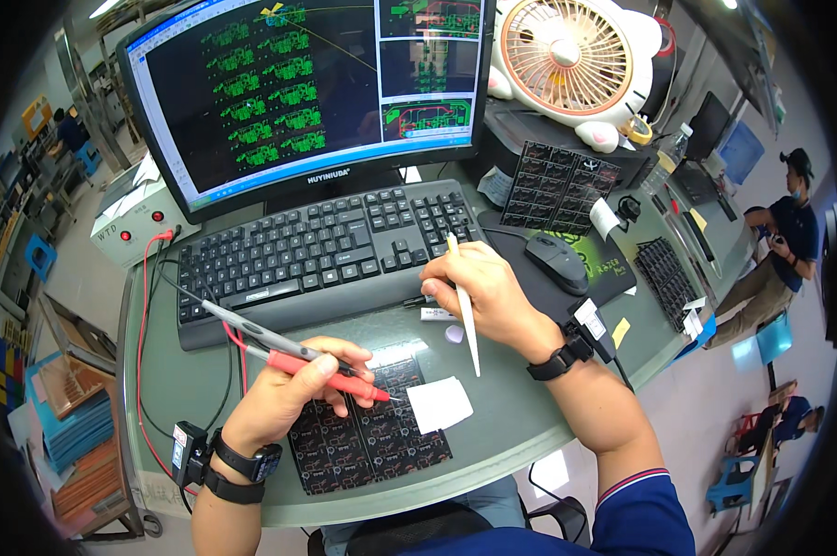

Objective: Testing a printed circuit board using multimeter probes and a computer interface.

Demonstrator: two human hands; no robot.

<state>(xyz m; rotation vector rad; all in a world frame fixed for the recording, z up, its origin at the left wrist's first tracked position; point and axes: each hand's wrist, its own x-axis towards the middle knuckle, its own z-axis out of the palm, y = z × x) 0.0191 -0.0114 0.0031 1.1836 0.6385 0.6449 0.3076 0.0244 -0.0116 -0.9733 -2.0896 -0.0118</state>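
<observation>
My left hand (279, 398) is closed around two test probes, a red one (330, 375) and a grey one (261, 329). The red probe's metal tip points right, over a black circuit board panel (400, 449) lying flat; I cannot tell whether it touches. Beside that tip, a white paper slip (440, 405) covers the panel's right part. My right hand (493, 287) pinches a slim white pen-like stick (469, 324), its tapered end angled down toward the desk. Those fingers are by the number pad of the black keyboard (317, 259); contact with the keys is unclear.
A monitor (270, 102) with green board layouts stands behind the keyboard. To the right are a mouse (558, 262), an upright board panel (559, 185), a fan (567, 56) and another panel (669, 278). A white box (136, 227) with red and black leads sits left. People are farther right.
</observation>
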